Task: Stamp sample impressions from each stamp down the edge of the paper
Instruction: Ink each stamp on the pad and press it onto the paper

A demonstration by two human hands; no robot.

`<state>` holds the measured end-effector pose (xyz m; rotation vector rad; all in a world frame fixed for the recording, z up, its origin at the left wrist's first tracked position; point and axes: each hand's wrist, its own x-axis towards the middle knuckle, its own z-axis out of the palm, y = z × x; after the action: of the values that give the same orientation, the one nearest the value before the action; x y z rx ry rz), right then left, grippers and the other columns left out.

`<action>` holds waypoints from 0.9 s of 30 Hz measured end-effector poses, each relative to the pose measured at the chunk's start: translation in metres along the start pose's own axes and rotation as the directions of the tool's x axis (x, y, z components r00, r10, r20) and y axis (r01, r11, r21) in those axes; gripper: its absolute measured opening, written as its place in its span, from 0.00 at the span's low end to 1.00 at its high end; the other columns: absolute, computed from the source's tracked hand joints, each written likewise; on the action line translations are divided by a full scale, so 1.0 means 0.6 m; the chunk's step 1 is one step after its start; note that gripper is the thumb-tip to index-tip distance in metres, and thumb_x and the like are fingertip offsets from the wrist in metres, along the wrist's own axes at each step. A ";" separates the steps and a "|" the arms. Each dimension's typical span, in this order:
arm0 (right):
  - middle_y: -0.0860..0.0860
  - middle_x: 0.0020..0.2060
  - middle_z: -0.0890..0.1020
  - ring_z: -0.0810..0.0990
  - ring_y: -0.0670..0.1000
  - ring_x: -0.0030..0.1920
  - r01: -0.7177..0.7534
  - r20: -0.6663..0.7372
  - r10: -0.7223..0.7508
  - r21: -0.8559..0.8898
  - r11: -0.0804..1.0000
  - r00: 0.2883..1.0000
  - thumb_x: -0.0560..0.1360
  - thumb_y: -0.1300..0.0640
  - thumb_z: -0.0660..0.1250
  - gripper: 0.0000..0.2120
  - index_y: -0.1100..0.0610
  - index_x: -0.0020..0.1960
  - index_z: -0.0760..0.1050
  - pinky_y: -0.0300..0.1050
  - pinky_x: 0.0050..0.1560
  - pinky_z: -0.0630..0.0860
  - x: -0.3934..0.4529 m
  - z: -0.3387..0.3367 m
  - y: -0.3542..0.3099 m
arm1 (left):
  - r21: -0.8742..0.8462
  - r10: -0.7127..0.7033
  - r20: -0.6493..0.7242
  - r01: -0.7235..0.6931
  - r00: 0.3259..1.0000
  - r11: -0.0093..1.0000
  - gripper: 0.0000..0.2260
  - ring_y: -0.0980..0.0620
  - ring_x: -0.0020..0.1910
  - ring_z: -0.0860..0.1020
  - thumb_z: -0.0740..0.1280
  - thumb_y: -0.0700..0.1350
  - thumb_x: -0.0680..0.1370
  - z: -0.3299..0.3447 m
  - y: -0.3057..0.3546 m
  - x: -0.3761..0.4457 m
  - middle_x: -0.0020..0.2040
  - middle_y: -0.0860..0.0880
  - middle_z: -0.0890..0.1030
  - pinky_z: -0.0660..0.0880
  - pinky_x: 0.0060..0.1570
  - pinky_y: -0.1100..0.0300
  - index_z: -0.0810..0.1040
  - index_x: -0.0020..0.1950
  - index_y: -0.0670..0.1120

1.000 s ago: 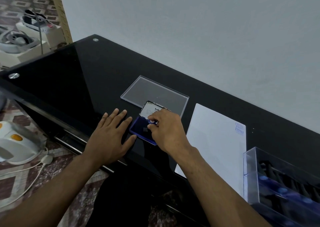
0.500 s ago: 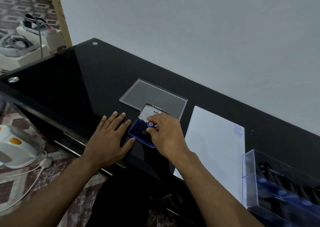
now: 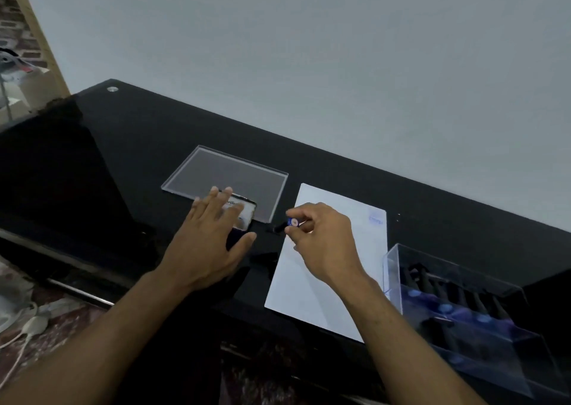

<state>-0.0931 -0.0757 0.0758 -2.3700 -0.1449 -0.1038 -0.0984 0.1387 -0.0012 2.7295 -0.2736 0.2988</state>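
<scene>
A white paper sheet (image 3: 340, 268) lies on the black glass table (image 3: 123, 163), with one faint blue impression (image 3: 375, 219) near its far right corner. My right hand (image 3: 321, 244) pinches a small stamp (image 3: 287, 224) with a blue cap, lifted just over the paper's left edge. My left hand (image 3: 210, 237) lies flat with straight fingers over the ink pad (image 3: 245, 214), hiding most of it; only its lid's edge shows.
A clear acrylic lid (image 3: 225, 176) lies flat behind the ink pad. At the right a clear plastic case (image 3: 463, 305) holds several dark stamps with blue caps. A grey wall runs behind the table. Floor, cables and white objects lie to the left.
My right hand lifted the stamp off the ink pad and carried it right toward the paper's left edge. My left hand slid forward over the pad. The camera tilted up.
</scene>
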 end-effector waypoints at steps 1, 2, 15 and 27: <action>0.47 0.52 0.82 0.82 0.49 0.46 -0.018 -0.031 0.018 0.007 1.000 0.999 0.75 0.59 0.73 0.11 0.52 0.57 0.83 0.50 0.50 0.83 -0.001 -0.011 0.012 | -0.014 0.019 0.001 -0.019 1.000 1.000 0.33 0.49 0.82 0.47 0.50 0.69 0.79 0.004 0.018 0.008 0.82 0.48 0.55 0.49 0.79 0.47 0.64 0.78 0.51; 0.48 0.54 0.81 0.82 0.49 0.47 -0.032 -0.065 0.033 0.018 0.999 0.997 0.76 0.59 0.72 0.12 0.51 0.59 0.82 0.50 0.51 0.83 -0.001 -0.023 0.024 | -0.027 0.034 0.006 -0.034 0.999 0.999 0.33 0.49 0.82 0.47 0.49 0.69 0.78 0.008 0.035 0.016 0.82 0.48 0.55 0.49 0.79 0.48 0.64 0.78 0.51; 0.48 0.47 0.81 0.80 0.46 0.45 -0.140 -0.307 0.126 -0.025 0.990 0.943 0.75 0.61 0.72 0.11 0.52 0.56 0.81 0.39 0.49 0.79 0.014 -0.157 0.164 | -0.051 0.197 0.070 -0.194 0.978 0.980 0.32 0.49 0.82 0.49 0.49 0.67 0.81 0.094 0.193 0.122 0.82 0.49 0.57 0.43 0.77 0.53 0.63 0.79 0.52; 0.52 0.50 0.80 0.76 0.46 0.44 -0.152 -0.277 0.087 -0.224 0.963 0.957 0.78 0.61 0.69 0.08 0.58 0.55 0.83 0.23 0.42 0.68 0.069 -0.186 0.216 | -0.004 0.238 0.202 -0.242 0.950 0.970 0.33 0.47 0.82 0.47 0.46 0.65 0.79 0.162 0.247 0.226 0.83 0.49 0.54 0.41 0.77 0.50 0.58 0.81 0.51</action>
<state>-0.0380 -0.2428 0.0717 -2.5740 0.1502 -0.3986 0.0143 -0.0539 -0.0044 2.7499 -0.6660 0.0889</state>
